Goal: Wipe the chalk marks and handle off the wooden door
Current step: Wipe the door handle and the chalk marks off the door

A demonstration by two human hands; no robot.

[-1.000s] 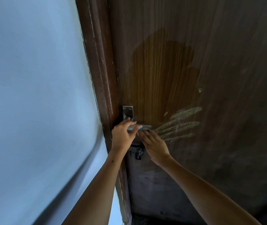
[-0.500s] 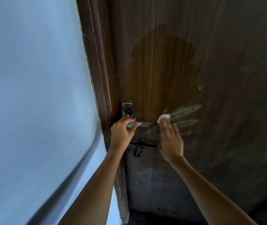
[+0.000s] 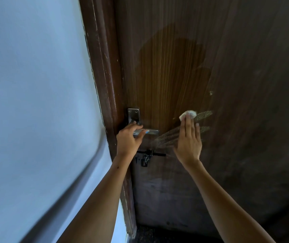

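Left hand: my left hand is curled round the metal door handle, fingers over the top of the lever and thumb under it, gripping it close to the backplate.
Right hand: my right hand lies flat against the wooden door, fingers straight and together, pointing up; it presses a small white wipe to the wood under the fingertips, so it pins the wipe with flat fingers and does not close round it.
Wipe: crumpled, its top edge showing above my fingertips, to the right of the handle and a little higher than the lever.
Chalk marks: pale streaks of chalk marks fan across the door from near the lever's free end up toward the right; my right hand covers their middle, one streak runs on to the right of the wipe, another shows beside my little finger, and fainter ends show left of my palm.
Handle: a steel lever on a rectangular backplate with two screws at its top, set at the door's left edge beside the door frame.
Latch: a dark sliding bolt with a small padlock hanging from it sits just below the handle, between my two wrists.
Wall: a pale blue wall fills the left side.
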